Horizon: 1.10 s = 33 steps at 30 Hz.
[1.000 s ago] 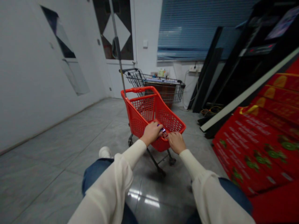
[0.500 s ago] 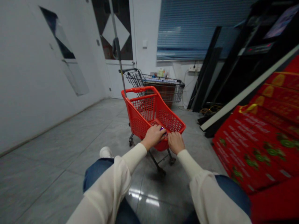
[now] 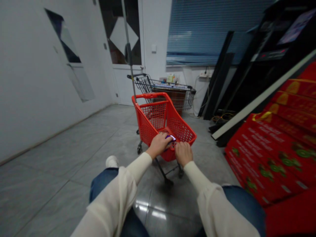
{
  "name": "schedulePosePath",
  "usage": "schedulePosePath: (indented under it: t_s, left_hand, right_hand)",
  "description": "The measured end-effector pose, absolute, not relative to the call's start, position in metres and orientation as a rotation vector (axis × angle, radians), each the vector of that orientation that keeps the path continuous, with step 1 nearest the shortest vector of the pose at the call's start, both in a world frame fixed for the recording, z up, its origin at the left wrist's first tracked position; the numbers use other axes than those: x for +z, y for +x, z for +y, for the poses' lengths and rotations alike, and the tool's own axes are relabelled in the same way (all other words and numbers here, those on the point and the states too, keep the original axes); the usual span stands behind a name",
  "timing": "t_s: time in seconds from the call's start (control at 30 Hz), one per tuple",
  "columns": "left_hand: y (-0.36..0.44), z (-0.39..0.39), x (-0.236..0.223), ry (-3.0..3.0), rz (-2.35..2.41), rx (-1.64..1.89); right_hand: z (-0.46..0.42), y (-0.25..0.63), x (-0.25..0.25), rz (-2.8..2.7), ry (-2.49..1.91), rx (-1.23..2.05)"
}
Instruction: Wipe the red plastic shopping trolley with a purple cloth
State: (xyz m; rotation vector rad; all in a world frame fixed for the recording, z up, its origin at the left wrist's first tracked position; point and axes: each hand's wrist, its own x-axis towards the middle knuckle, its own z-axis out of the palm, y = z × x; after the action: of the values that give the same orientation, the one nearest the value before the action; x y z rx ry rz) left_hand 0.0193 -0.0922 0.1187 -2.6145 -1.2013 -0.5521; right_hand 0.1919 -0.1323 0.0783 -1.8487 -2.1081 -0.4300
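A small red plastic shopping cart (image 3: 158, 115) stands on the grey tiled floor ahead of me. My left hand (image 3: 158, 144) rests at the cart's near rim with its fingers curled over a small purple and white object (image 3: 171, 137). My right hand (image 3: 184, 153) grips the near rim just to the right of it, fingers folded over the edge. Both arms are in white sleeves, and my knees in blue jeans show below.
A metal wire cart (image 3: 168, 90) holding a brown box stands behind the red one, near a white door and a pole (image 3: 129, 59). Stacked red cartons (image 3: 276, 144) line the right side. Black panels (image 3: 222, 82) lean against the far wall. Open floor lies to the left.
The cart and both hands have shifted slightly away and to the right; my hands sit closer together on the near rim. The purple object shows more clearly under my left fingers.
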Motion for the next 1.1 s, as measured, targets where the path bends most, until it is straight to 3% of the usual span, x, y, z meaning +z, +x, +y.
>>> schedulePosePath:
  t_s: [0.17, 0.37, 0.67, 0.97, 1.1]
  left_hand:
    - [0.011, -0.083, 0.128, -2.468, -1.511, -0.624]
    - [0.010, -0.103, 0.115, -2.581, -1.290, -0.642]
    - [-0.016, -0.069, 0.118, -2.498, -1.466, -0.729]
    - [-0.014, -0.097, 0.110, -2.584, -1.264, -0.584]
    - [-0.020, -0.083, 0.113, -2.578, -1.341, -0.605]
  right_hand:
    - [-0.138, 0.182, 0.077, -2.076, -1.869, -0.453]
    - [-0.147, 0.171, 0.080, -2.045, -1.868, -0.430]
    - [-0.156, 0.149, 0.089, -2.096, -1.858, -0.327]
    - [-0.125, 0.213, 0.105, -2.408, -1.759, -0.202]
    - [-0.128, 0.202, 0.100, -2.375, -1.811, -0.214]
